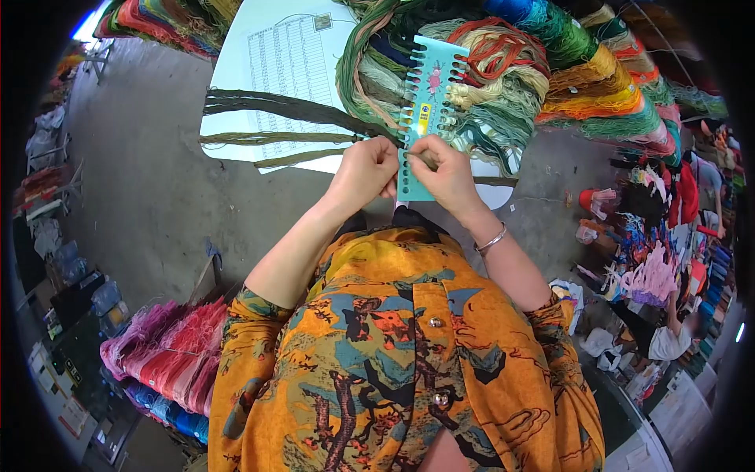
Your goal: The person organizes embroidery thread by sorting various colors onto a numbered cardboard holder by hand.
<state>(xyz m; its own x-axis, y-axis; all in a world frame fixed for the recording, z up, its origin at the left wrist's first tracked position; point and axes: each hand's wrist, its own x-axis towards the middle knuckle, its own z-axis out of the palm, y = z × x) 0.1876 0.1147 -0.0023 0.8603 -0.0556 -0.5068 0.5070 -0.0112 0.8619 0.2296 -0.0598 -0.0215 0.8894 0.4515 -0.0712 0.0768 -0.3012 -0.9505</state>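
A teal thread card (417,186) with holes down both long edges and a printed flower lies upright in front of me. My left hand (368,165) is closed in a pinch at its left edge, with olive thread at the fingertips. My right hand (443,171) pinches over the card's lower part; olive-green thread (429,160) shows between its thumb and fingers. Dark brown-olive thread (283,105) and thinner olive bundles (275,137) stretch left from the card's edge. Strands in several colours hang from holes higher up. The exact fingertip contact is partly hidden.
A white table (244,59) carries a printed chart (291,71) and a pile of multicoloured thread (503,71). Hanks of bright thread (598,79) hang at right. Pink and red hanks (169,346) stand lower left. Another person (668,342) is far right.
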